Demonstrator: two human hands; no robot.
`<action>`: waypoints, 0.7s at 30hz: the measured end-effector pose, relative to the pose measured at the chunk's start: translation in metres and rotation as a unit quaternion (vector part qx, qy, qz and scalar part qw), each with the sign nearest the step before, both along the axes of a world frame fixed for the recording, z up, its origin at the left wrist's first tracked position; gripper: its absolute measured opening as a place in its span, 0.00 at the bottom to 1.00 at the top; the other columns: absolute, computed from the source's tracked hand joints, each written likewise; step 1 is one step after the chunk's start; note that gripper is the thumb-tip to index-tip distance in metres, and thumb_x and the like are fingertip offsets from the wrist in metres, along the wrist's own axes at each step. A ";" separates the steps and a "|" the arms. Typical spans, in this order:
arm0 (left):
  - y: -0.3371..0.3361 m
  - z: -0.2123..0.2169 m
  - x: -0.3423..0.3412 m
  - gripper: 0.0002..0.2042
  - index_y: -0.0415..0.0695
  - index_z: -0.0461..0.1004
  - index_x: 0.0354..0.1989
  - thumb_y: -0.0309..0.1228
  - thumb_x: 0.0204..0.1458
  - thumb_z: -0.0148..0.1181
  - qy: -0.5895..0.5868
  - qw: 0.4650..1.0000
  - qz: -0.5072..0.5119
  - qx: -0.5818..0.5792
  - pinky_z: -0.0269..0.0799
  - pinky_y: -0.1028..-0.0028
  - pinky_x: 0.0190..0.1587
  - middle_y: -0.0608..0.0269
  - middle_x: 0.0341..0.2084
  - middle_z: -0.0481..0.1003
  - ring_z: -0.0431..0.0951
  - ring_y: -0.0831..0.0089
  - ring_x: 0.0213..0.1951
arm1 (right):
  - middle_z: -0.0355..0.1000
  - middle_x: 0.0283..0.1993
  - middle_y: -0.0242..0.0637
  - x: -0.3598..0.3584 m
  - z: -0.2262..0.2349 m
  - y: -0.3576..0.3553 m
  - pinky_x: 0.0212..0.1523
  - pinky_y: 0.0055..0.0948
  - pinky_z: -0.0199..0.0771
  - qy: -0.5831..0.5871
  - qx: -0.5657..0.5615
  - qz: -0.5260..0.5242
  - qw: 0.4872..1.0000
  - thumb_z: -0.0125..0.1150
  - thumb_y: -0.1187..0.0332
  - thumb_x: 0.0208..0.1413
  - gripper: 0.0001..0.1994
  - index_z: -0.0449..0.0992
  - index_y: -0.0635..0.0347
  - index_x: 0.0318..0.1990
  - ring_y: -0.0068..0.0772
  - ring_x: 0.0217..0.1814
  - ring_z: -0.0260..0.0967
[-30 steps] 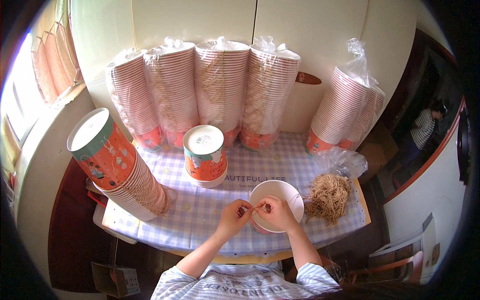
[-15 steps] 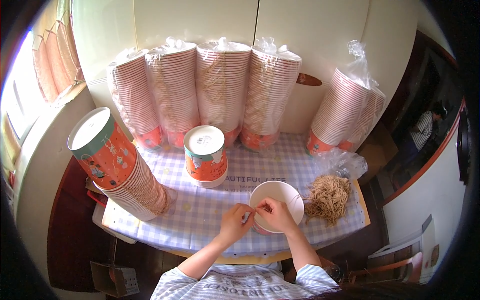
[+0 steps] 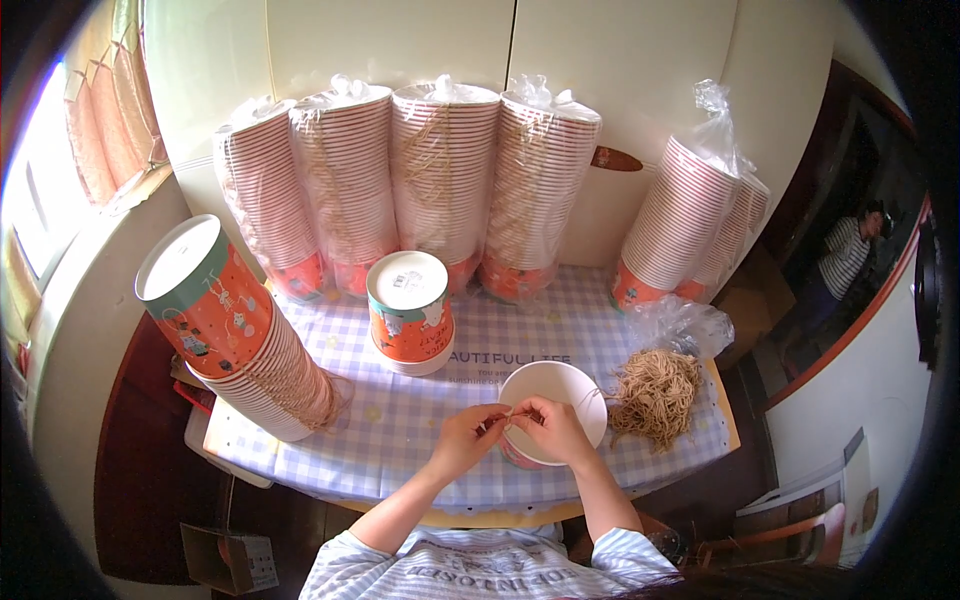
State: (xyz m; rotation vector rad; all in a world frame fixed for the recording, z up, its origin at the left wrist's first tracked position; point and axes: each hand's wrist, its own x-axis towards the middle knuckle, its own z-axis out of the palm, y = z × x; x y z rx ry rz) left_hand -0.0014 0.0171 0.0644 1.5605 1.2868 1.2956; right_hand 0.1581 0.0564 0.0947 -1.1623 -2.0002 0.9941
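Note:
A white-lined paper bucket [image 3: 578,420] stands upright at the table's front, its red outside showing low at the near side. At its left rim my left hand [image 3: 470,438] and my right hand [image 3: 550,428] meet, fingertips pinched together. Between them shows a short bit of thin tan cord [image 3: 507,419], mostly hidden by the fingers. To the bucket's right lies a loose heap of tan cords [image 3: 657,398], and a thin strand shows at the right rim. An upside-down orange and green paper bucket [image 3: 410,318] stands farther back, on another white rim.
Tall bagged stacks of paper buckets [image 3: 445,180] line the back, with more bagged stacks [image 3: 675,215] at right. A leaning stack [image 3: 260,340] with cords along it stands left. A crumpled plastic bag [image 3: 685,328] lies behind the cords on the checked tablecloth [image 3: 330,370]. A person [image 3: 845,255] appears far right.
My left hand's fingers have turned slightly inward, closer against the right fingertips. The bucket stays in place. At far right, the person has raised and turned their head.

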 end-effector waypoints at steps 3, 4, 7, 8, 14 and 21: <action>-0.001 0.003 -0.002 0.07 0.41 0.74 0.35 0.26 0.47 0.55 0.035 0.999 0.003 0.014 0.70 0.77 0.28 0.56 0.28 0.75 0.75 0.73 0.25 | 0.73 0.27 0.40 -0.001 0.006 0.000 0.30 0.26 0.70 -0.007 -0.012 0.003 1.000 0.59 0.69 0.46 0.08 0.74 0.64 0.32 0.30 0.28 0.72; -0.001 0.003 -0.002 0.06 0.41 0.74 0.34 0.26 0.47 0.55 0.043 0.999 0.009 0.023 0.70 0.77 0.27 0.56 0.28 0.74 0.75 0.73 0.25 | 0.73 0.27 0.40 -0.001 0.008 -0.001 0.30 0.26 0.70 -0.015 -0.022 0.003 1.000 0.59 0.69 0.46 0.08 0.74 0.64 0.32 0.29 0.28 0.72; 0.000 0.005 -0.002 0.07 0.41 0.74 0.35 0.26 0.47 0.55 0.048 0.998 0.010 0.030 0.70 0.76 0.27 0.56 0.27 0.74 0.75 0.73 0.24 | 0.73 0.27 0.39 0.000 0.006 0.000 0.30 0.26 0.70 -0.009 -0.012 0.011 1.000 0.60 0.68 0.46 0.09 0.74 0.63 0.32 0.29 0.27 0.72; 0.000 0.005 -0.002 0.07 0.41 0.74 0.35 0.26 0.47 0.55 0.047 0.998 0.008 0.031 0.70 0.76 0.27 0.56 0.27 0.74 0.75 0.73 0.24 | 0.73 0.27 0.39 0.002 0.006 0.000 0.30 0.26 0.70 -0.009 -0.012 0.009 1.000 0.60 0.68 0.46 0.09 0.74 0.63 0.32 0.29 0.27 0.72; 0.002 -0.006 -0.005 0.06 0.40 0.72 0.35 0.26 0.48 0.54 -0.002 1.000 0.013 0.008 0.70 0.78 0.27 0.59 0.26 0.75 0.75 0.75 0.24 | 0.73 0.28 0.38 0.003 0.009 -0.002 0.29 0.25 0.70 -0.016 -0.011 0.001 1.000 0.60 0.67 0.45 0.09 0.74 0.62 0.32 0.29 0.27 0.72; 0.007 -0.015 -0.011 0.06 0.39 0.72 0.34 0.26 0.49 0.54 -0.068 0.997 -0.005 -0.027 0.68 0.81 0.27 0.64 0.26 0.75 0.72 0.83 0.25 | 0.73 0.27 0.35 0.001 0.011 -0.004 0.29 0.23 0.69 -0.001 0.010 0.013 1.000 0.60 0.69 0.46 0.08 0.74 0.63 0.32 0.23 0.26 0.69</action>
